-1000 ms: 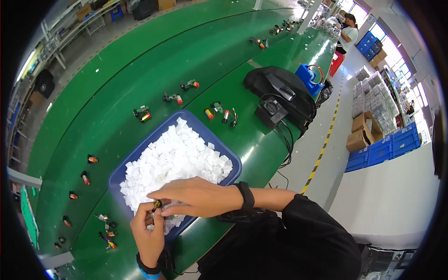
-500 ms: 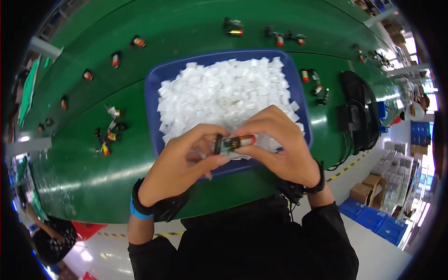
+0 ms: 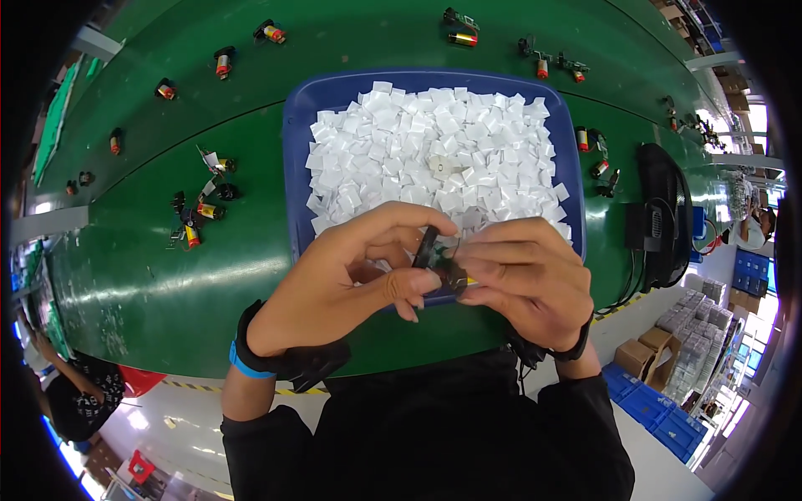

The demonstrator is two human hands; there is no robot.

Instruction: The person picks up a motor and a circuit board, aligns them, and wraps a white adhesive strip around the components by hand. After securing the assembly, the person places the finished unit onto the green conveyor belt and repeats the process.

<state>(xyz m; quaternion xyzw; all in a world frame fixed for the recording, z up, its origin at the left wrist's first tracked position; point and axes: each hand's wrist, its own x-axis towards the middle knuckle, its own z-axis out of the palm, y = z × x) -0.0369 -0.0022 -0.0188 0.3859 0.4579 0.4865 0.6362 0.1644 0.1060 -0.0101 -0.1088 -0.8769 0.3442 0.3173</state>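
Over the near edge of a blue tray (image 3: 296,167), both my hands grip one small electronic assembly (image 3: 447,259) with a black end piece, a little circuit board and a battery. My left hand (image 3: 338,271) pinches the black end piece between thumb and forefinger. The fingers of my right hand (image 3: 535,275) are closed round the battery end, and only a sliver of yellow shows between them. Small white square pieces (image 3: 401,150) fill the tray in a loose heap. On top of the heap lies a pale, roundish piece (image 3: 439,165).
Similar assemblies with red and yellow batteries lie scattered on the green table (image 3: 150,309), including a cluster (image 3: 205,213) left of the tray. To the right are a black bag-like item (image 3: 660,200) and a black box with cables (image 3: 642,227). Another person (image 3: 79,401) is at lower left.
My right fingers have closed further over the battery, hiding its red end, which showed before. The assembly has turned slightly between my hands. The whole view has shifted, moving the tray rightward and up.
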